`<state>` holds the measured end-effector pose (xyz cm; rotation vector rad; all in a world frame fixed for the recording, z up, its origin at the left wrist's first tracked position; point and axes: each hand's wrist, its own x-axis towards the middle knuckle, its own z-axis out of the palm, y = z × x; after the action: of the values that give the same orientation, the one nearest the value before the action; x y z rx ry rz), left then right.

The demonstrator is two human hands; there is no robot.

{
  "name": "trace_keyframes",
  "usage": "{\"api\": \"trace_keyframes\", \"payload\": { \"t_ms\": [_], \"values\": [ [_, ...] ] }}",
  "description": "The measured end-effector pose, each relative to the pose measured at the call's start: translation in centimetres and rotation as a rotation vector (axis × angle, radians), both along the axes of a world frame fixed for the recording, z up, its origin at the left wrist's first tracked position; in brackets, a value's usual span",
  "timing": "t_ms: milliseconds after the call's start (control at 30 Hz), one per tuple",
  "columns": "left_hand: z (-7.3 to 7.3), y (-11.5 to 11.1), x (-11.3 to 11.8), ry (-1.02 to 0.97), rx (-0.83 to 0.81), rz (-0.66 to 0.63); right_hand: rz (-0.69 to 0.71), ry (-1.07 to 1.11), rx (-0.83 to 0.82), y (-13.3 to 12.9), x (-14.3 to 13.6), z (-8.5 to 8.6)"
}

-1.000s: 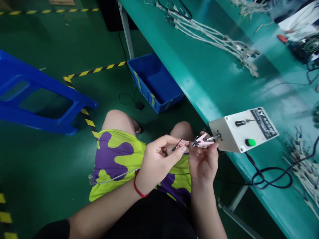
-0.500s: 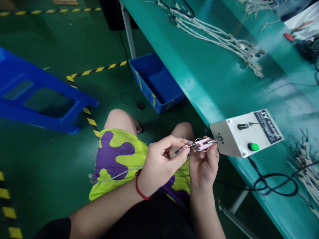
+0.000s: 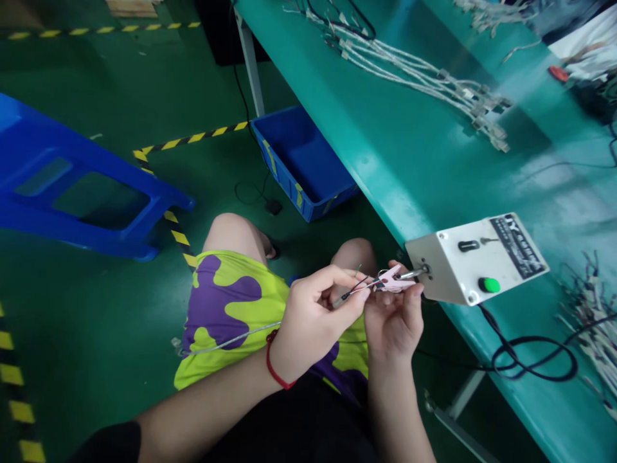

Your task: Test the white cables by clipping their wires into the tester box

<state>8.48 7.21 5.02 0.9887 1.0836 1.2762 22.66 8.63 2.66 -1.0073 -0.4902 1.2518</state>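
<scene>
My left hand [image 3: 313,315] is closed in a pinch on a thin grey cable [image 3: 241,335] near its stripped end. Fine coloured wires [image 3: 359,286] fan out past the fingertips, and the cable's other end with a connector lies across my lap. A pink clip [image 3: 391,281] sits on the metal shaft of a white box-shaped machine [image 3: 482,257], its jaws closed at the wires. My right hand [image 3: 393,315] is under the clip, thumb and finger at its spread handles. Part of the wires is hidden by my fingers.
The machine stands at the edge of the green table [image 3: 414,148], its black cord [image 3: 530,360] looped beside it. Bundled cables [image 3: 414,71] lie farther back, more cables [image 3: 592,321] at right. A blue bin [image 3: 308,209] and a blue stool [image 3: 96,186] stand on the floor.
The pink clip's handles have spread apart and its jaws have come together at the wires. Both hands stay in nearly the same place; the view has shifted slightly.
</scene>
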Motion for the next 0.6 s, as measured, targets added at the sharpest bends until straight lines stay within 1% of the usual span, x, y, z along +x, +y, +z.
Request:
{"api": "trace_keyframes", "payload": {
  "t_ms": [200,433,600],
  "values": [
    [-0.2,-0.1,0.1,0.034,0.034,0.042,0.034,0.168,-0.037,-0.7,0.1,-0.1],
    [-0.3,-0.3,0.1,0.027,0.010,0.046,0.007,0.211,-0.118,-2.0,-1.2,-1.0],
    [-0.1,-0.8,-0.5,-0.036,-0.024,0.052,0.026,0.184,-0.123,-2.6,-2.1,-1.1]
  ]
}}
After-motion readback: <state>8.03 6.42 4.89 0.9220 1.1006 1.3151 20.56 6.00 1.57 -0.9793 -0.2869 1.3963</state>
